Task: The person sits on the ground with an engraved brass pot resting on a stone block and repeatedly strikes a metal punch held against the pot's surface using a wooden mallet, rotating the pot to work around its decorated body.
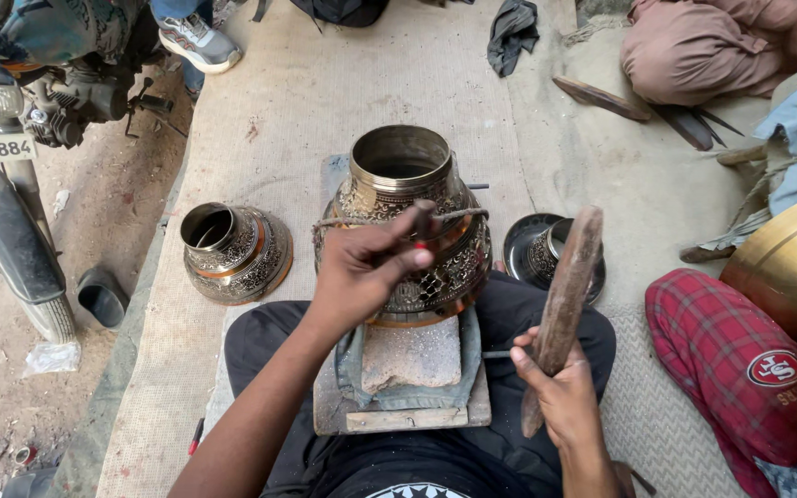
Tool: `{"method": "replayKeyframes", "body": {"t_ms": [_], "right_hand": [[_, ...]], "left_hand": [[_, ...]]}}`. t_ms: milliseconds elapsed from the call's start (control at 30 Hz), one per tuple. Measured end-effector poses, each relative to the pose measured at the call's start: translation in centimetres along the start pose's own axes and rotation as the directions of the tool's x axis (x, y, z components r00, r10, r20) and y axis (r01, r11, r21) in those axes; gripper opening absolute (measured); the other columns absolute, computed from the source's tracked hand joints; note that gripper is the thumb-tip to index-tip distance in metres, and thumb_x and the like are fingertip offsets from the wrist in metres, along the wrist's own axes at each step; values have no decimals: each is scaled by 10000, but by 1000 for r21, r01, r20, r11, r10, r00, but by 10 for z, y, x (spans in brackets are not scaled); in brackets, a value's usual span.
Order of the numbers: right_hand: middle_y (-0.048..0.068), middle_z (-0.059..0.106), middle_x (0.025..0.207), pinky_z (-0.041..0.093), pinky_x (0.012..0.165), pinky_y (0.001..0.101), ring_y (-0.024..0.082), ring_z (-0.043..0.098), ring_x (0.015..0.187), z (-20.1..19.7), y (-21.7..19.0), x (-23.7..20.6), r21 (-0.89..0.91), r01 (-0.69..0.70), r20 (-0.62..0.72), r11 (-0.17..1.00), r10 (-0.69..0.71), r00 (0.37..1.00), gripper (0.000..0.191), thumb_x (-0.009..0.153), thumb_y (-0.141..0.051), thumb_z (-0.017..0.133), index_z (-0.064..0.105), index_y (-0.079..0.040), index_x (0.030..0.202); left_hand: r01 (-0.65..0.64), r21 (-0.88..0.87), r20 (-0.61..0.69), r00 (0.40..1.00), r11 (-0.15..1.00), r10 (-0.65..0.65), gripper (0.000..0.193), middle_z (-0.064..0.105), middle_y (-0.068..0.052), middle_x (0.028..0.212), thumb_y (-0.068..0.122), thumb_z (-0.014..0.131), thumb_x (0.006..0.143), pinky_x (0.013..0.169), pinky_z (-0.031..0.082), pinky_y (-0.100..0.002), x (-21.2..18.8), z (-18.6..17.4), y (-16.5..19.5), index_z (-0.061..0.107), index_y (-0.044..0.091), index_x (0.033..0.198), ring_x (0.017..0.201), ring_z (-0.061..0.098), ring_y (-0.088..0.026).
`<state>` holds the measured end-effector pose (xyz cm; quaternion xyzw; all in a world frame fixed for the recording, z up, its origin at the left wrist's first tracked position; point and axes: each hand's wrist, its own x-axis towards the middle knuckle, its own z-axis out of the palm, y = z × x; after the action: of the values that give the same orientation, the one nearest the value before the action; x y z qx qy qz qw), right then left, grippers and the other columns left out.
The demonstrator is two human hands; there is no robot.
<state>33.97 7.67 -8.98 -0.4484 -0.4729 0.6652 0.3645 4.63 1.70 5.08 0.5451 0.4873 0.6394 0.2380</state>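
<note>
The person sat cross-legged on a woven mat (352, 101), and there was room ahead of them, bare matting running up to a dark cloth (513, 32) at the far edge. Left side was tight: the mat's edge dropped to dirt where a motorcycle (11, 157) stood close. Right side was crowded too, a neighbour's red checked trouser leg (721, 350) and a big brass vessel (791, 263) pressing in.

Dead centre, the engraved brass pot (408, 231) stood upright, mouth up, long axis vertical, its base on a stone block (412, 355) wrapped in denim over a wooden board (403, 420) in the person's lap. The left hand (362, 272) was closed around a thin chisel (422, 226), pinched in the fingers and laid against the pot's shoulder, pointing away and slightly up. A slim rod (389, 219) ran crosswise over the pot just beyond those fingers.

The right hand (555, 383) was gripped firmly on the lower end of a wooden mallet (565, 295), held just right of the pot, clear of it, its long axis tilted up and away. A smaller brass pot (232, 251) sat left on the mat, tipped slightly, and another brass piece (553, 251) rested on a dark dish behind the mallet.
</note>
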Motion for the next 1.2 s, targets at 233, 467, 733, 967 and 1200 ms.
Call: {"method": "replayKeyframes", "body": {"t_ms": [233,467,733,967,1200], "right_hand": [[22,663,1033,523,867,264,104,638,971,10,-28,4,-183,268,53,946,-262,964,590,792,40,786,524,-35,1316],[25,720,1026,538,902,273,103,687,974,11,-112,43,-441,429,138,788,-413,900,449,870,-5,754,582,-21,1284],[61,782,952,568,748,297,132,751,863,33,-152,52,-680,512,302,525,-435,848,428,804,-21,794,670,-112,1203],[86,764,979,567,754,311,186,752,893,41,-145,46,-657,556,281,509,-518,808,388,821,-23,773,672,-99,1188],[35,777,931,587,755,284,148,763,840,46,-131,52,-557,491,213,670,-456,864,377,824,-66,755,659,-111,1186]], "left_hand": [[-140,460,215,976,877,42,664,780,-106,968,-130,665,755,784,620,-298,7,5,18,659,127,1367,862,794,-170],[-120,501,211,977,857,13,713,792,-56,885,-157,610,726,774,628,-293,3,2,14,670,159,1361,822,793,-159],[-120,487,197,980,865,25,676,792,-61,917,-144,625,746,786,630,-288,0,2,11,677,150,1352,846,798,-147],[-99,478,207,978,873,-2,656,790,-76,883,-148,610,732,759,631,-289,0,-1,7,694,128,1322,816,798,-162],[-96,480,207,978,872,-5,645,791,-89,871,-150,605,722,747,629,-303,1,-5,1,704,107,1305,801,800,-176]]}}
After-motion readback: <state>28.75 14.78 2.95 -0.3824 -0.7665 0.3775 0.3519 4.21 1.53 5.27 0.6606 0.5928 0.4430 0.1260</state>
